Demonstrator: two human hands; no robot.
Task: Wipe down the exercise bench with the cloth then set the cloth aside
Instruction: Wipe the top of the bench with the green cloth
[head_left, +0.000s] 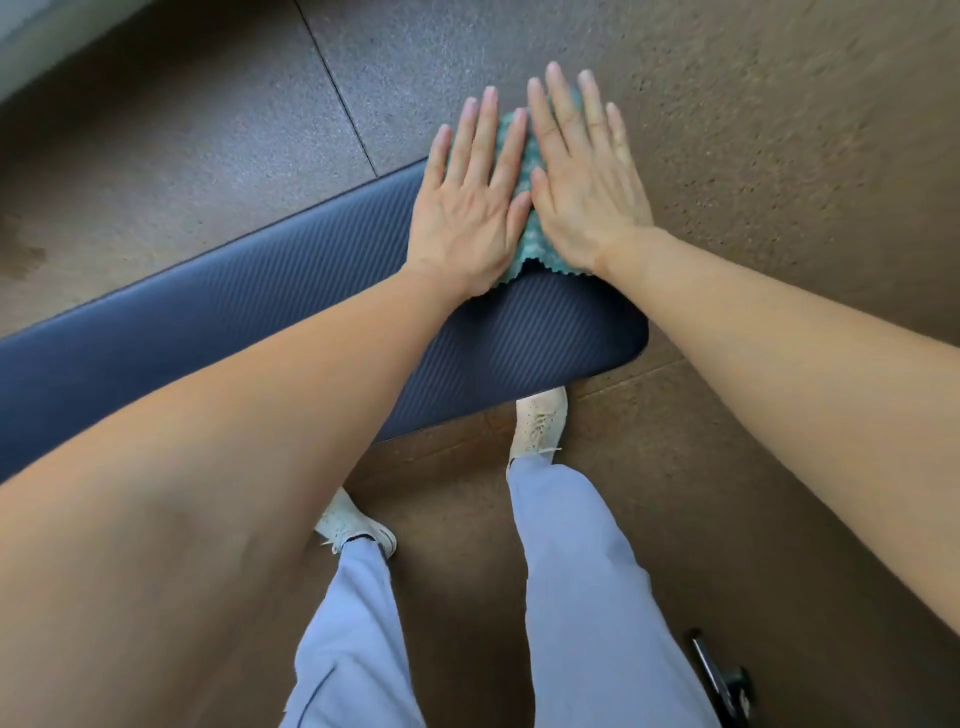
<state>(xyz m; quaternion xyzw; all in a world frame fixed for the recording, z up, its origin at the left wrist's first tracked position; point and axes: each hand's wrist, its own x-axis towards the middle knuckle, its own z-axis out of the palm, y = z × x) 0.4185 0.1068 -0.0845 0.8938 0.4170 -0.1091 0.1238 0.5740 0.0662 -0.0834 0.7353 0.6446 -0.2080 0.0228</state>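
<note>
The exercise bench (249, 317) is a dark blue ribbed pad running from the left edge to a rounded end at centre right. A teal-green textured cloth (525, 244) lies on the far side of that end, with its far part over the pad's edge. My left hand (467, 213) and my right hand (582, 176) lie flat on the cloth side by side, palms down, fingers stretched and pointing away from me. Neither hand grips the cloth; it shows only between and just below the hands.
Brown speckled rubber floor tiles (779, 130) surround the bench. My legs in light grey trousers and white shoes (537, 421) stand at the pad's near side, one foot partly under it. A black object (722, 675) lies on the floor at lower right.
</note>
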